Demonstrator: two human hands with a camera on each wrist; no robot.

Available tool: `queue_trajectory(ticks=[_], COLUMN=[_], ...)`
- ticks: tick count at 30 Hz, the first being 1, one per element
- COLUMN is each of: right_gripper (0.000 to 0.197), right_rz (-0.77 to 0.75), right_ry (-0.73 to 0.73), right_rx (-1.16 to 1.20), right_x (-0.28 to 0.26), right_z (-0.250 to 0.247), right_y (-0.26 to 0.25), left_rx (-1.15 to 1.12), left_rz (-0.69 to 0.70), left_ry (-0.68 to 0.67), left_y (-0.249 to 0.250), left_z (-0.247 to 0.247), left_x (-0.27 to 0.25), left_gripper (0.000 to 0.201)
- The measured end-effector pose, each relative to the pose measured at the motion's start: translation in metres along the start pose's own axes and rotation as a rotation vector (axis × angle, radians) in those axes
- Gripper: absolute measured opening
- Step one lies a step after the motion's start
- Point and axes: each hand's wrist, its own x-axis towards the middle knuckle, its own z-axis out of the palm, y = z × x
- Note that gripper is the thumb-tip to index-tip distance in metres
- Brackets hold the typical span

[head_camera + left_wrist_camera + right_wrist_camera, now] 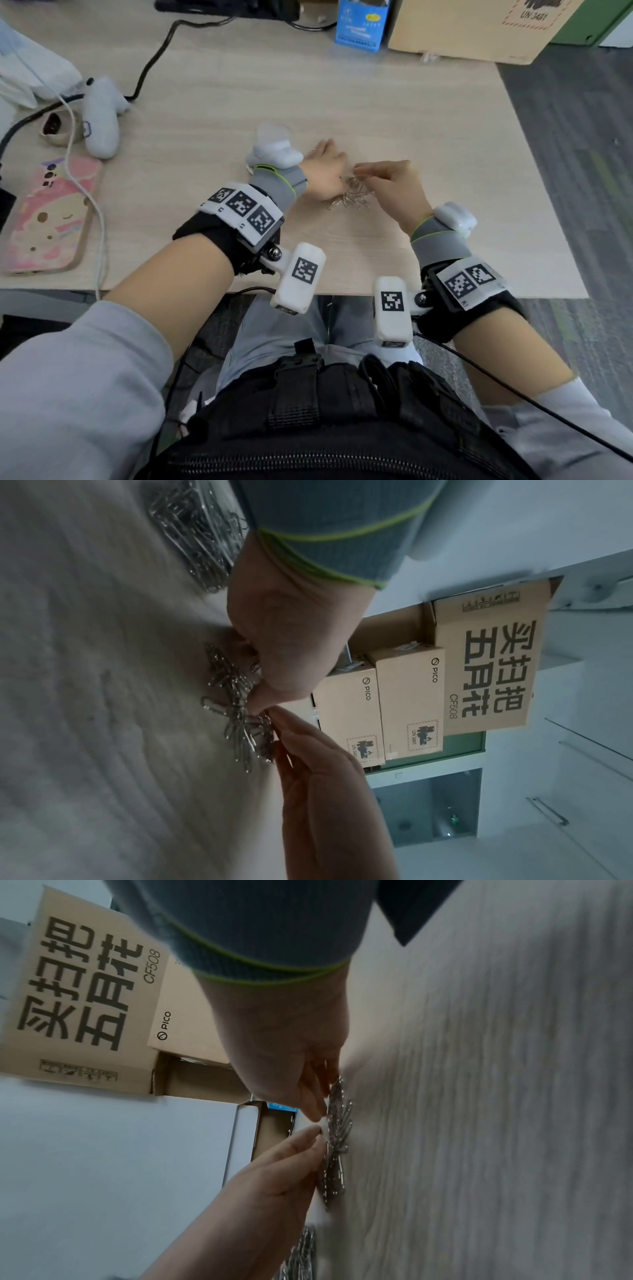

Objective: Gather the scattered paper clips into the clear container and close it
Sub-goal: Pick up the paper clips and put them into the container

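The clear container (274, 132) is mostly hidden behind the white device strapped to the left wrist in the head view; only a pale, translucent rounded part is seen beyond it on the wooden counter (428, 137), and whether it is open or shut cannot be told. In the left wrist view a blurred mass of silvery bent wire (195, 531) lies near the wrist — possibly clips already inside that container, though the walls are not made out. The loose paper clips (351, 197) are bunched in a small shiny heap on the pale wood grain, between the two hands. The left hand (325, 171) is set on its edge against the heap, fingers (270, 685) curled toward the clips; whether any are actually gripped cannot be told. The right hand (394, 186) is held over the heap with fingers (308, 1104) bent down — fingertips touching the clips, a grasp not clearly shown. Cardboard boxes (407, 696) are stacked behind.
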Motion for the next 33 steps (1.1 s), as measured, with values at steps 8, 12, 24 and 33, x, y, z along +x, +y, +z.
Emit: queue_trajectory(ticks=[8,12,24,33], right_gripper=[0.034,0.03,0.037,0.021], right_rz=[0.045,0.058,-0.023,-0.057], right_ry=[0.241,0.202,0.091,0.033], right_rx=[-0.167,-0.251,-0.228,-0.264], right_x=[0.003,-0.001,-0.018,-0.012], right_z=[-0.018,-0.016,-0.015,-0.008], right_y=[0.012,0.022,0.015,0.012], left_rx=[-0.163,-0.132,-0.107,-0.146], left_rz=[0.07,0.011,0.027,0.042], left_ry=[0.224,0.137,0.235,0.297], left_y=[0.0,0.001,0.005,0.005], left_z=[-0.014,-0.002,0.003,0.005], left_x=[-0.02,-0.019,-0.042,-0.026], left_gripper=[0.05,0.051,0.075,0.044])
